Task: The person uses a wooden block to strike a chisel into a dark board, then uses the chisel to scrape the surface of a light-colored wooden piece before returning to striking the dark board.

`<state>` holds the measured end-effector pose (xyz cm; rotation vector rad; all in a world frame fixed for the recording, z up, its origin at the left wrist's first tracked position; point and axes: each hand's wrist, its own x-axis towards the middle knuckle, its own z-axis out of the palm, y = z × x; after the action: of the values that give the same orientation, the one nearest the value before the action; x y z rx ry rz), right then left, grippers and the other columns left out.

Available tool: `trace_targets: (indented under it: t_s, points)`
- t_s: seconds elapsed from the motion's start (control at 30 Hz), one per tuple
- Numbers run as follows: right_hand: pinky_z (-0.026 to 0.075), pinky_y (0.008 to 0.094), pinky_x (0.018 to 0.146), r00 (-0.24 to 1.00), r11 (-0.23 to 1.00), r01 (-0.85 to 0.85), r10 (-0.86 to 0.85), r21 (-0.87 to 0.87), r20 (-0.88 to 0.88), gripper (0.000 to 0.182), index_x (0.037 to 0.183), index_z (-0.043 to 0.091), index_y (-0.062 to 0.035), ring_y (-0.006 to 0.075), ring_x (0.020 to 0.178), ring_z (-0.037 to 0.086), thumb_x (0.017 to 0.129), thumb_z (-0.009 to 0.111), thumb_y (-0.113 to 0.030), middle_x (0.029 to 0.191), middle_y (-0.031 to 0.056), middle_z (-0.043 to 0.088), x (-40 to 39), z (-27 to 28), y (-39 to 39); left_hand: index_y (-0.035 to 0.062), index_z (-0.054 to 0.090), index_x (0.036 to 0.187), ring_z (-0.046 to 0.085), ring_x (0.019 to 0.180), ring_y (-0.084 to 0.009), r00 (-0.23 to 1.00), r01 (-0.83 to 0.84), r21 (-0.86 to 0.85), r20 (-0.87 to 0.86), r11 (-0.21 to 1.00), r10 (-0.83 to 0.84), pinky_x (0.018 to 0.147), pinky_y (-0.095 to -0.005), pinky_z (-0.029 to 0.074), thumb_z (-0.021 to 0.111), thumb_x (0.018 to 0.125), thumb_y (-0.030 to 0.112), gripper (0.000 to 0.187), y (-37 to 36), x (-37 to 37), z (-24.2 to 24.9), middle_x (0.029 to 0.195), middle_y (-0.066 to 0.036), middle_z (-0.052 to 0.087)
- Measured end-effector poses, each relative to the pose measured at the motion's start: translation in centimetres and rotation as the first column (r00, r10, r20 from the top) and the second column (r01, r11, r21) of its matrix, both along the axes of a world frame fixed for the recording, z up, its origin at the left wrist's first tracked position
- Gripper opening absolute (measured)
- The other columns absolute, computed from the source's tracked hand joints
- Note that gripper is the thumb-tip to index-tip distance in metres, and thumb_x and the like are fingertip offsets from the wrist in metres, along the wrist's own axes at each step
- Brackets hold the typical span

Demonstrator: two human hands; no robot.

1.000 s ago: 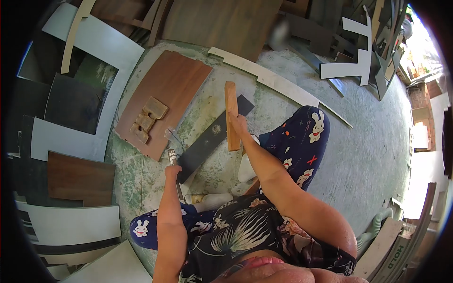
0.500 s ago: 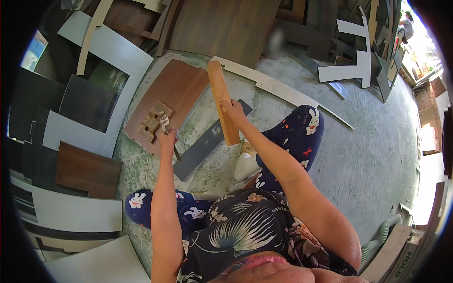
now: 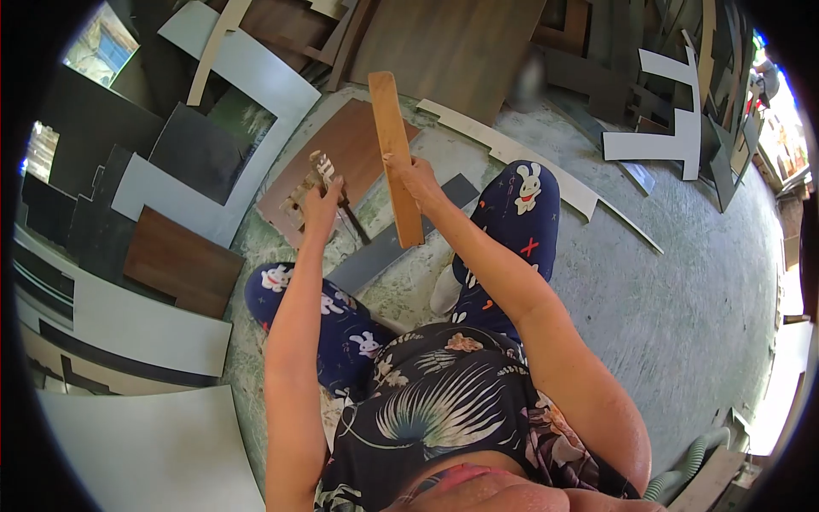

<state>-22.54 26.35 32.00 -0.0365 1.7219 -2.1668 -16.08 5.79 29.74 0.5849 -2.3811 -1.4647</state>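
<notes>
My right hand (image 3: 415, 183) is wrapped round a narrow light-brown wooden board (image 3: 388, 115), which stands up tilted in front of me. My left hand (image 3: 322, 203) grips a metal tool (image 3: 323, 165) with a shiny ridged end above the fist and a dark shaft running out below; its exact kind I cannot tell. Behind that hand, a worn wooden block (image 3: 294, 202) lies on a reddish-brown panel (image 3: 358, 128) on the floor. Under both hands, a dark grey strip (image 3: 375, 256) rests across the concrete between my bent legs.
Cut panels lean on the left, among them a white L-shaped one (image 3: 247, 77) and a brown one (image 3: 183, 260). A long pale strip (image 3: 512, 154) lies beyond my knee. A white cut-out frame (image 3: 653, 147) stands far right. A ribbed green hose (image 3: 682, 469) lies lower right.
My left hand has lifted the metal tool up and toward the wooden board, away from the worn block. The board in my right hand has risen slightly and turned more upright. My view has shifted.
</notes>
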Motion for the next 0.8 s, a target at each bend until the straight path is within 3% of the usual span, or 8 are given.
trace_targets:
  t_s: [0.03, 0.13, 0.27, 0.5, 0.6, 0.8]
  points:
    - [0.046, 0.0292, 0.06, 1.0, 1.0, 0.016, -0.016, -0.002, -0.001, 0.046, 0.097, 0.06, 0.003, 0.0148, 0.066, 0.058, 0.078, 0.07, -0.038, 0.079, 0.0065, 0.061, 0.4, 0.0, 0.1, -0.0026, 0.066, 0.093, 0.059, 0.071, -0.0181, 0.995, -0.057, 0.003, 0.082, 0.998, 0.057, 0.069, -0.0334, 0.045, 0.065, 0.084, 0.043, 0.046, 1.1, 0.4, 1.8, 0.079, -0.01, 0.065]
    - [0.046, 0.0293, 0.06, 0.999, 0.999, 0.047, -0.046, 0.009, -0.012, 0.046, 0.097, 0.06, 0.0013, 0.0148, 0.067, 0.057, 0.078, 0.071, -0.04, 0.079, 0.0064, 0.059, 1.1, -0.3, 0.7, -0.0037, 0.066, 0.095, 0.061, 0.072, -0.0191, 0.997, -0.061, -0.056, -0.046, 0.997, 0.059, 0.07, -0.0341, 0.046, 0.066, 0.082, 0.041, 0.047, 2.1, 0.3, 1.3, 0.081, -0.012, 0.068]
    - [0.047, 0.0297, 0.06, 0.994, 0.994, 0.094, -0.091, 0.058, -0.054, 0.05, 0.102, 0.059, -0.0006, 0.0141, 0.069, 0.057, 0.077, 0.072, -0.041, 0.083, 0.0065, 0.058, 1.2, 1.2, 2.9, -0.0039, 0.066, 0.096, 0.064, 0.076, -0.0201, 0.999, -0.031, -0.077, -0.029, 0.997, 0.029, 0.071, -0.0344, 0.047, 0.068, 0.079, 0.037, 0.045, 1.9, -0.9, -1.3, 0.083, -0.013, 0.069]
    - [0.053, 0.0309, 0.057, 0.99, 0.994, 0.112, -0.113, -0.009, -0.084, 0.05, 0.11, 0.051, -0.0026, 0.019, 0.067, 0.063, 0.08, 0.07, -0.037, 0.085, 0.0124, 0.061, -0.2, 4.4, 5.3, -0.0011, 0.065, 0.092, 0.063, 0.073, -0.0167, 0.99, 0.054, 0.164, -0.134, 0.985, -0.031, 0.068, -0.0312, 0.047, 0.069, 0.076, 0.03, 0.035, 2.7, -2.8, -3.3, 0.077, -0.009, 0.067]
    - [0.053, 0.0325, 0.059, 0.984, 0.986, 0.157, -0.161, -0.058, -0.075, 0.052, 0.109, 0.047, 0.0023, 0.0215, 0.073, 0.065, 0.08, 0.07, -0.033, 0.085, 0.0122, 0.06, 0.1, 5.4, 5.3, -0.0005, 0.063, 0.087, 0.062, 0.069, -0.0155, 0.993, 0.037, 0.219, -0.114, 0.975, -0.012, 0.065, -0.0311, 0.047, 0.068, 0.075, 0.028, 0.031, 3.7, -3.3, -3.4, 0.075, -0.009, 0.067]
    - [0.057, 0.0338, 0.066, 0.994, 1.0, 0.009, -0.011, 0.014, 0.108, 0.046, 0.111, 0.05, 0.0006, 0.0225, 0.077, 0.066, 0.088, 0.059, -0.037, 0.091, 0.015, 0.063, -1.4, 1.9, 6.4, 0.001, 0.061, 0.086, 0.063, 0.066, -0.0184, 0.997, 0.007, 0.222, -0.072, 0.975, 0.009, 0.062, -0.0322, 0.048, 0.068, 0.07, 0.023, 0.028, 3.6, -3.9, -5.7, 0.072, -0.01, 0.065]
